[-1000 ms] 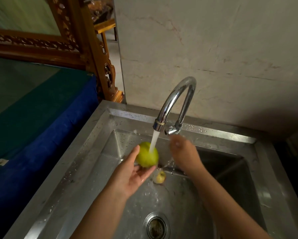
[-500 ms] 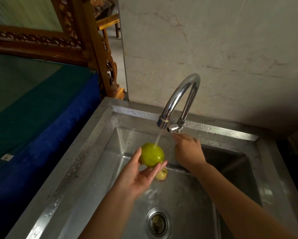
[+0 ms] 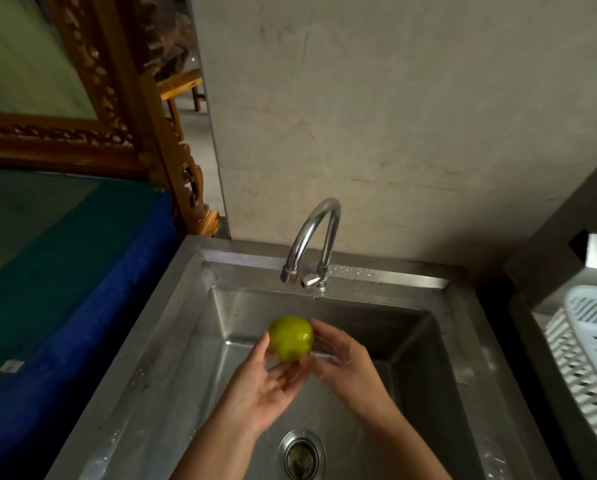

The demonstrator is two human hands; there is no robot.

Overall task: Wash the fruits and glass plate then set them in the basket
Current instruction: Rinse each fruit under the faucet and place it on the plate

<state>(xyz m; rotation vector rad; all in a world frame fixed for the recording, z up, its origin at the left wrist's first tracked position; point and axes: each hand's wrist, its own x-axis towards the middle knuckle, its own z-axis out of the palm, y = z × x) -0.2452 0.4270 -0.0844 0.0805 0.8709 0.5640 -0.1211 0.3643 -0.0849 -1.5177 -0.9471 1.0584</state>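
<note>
While both hands meet over the steel sink (image 3: 186, 327), the green fruit (image 3: 291, 337) sits between them below the faucet (image 3: 311, 244) spout: left hand (image 3: 262, 389) palm-up, fingers cupped under it, right hand (image 3: 349, 365) loosely curved with fingertips touching its right side. No water visible at the spout. Drain (image 3: 302, 455) is near the bottom edge, white slotted basket (image 3: 588, 351) well apart at far right.

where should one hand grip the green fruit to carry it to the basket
Wrap the right hand around the widest middle of the green fruit, coming from its right side. It is round, probably wet, and the white basket lies to the right; the left hand cups it from below.
</note>
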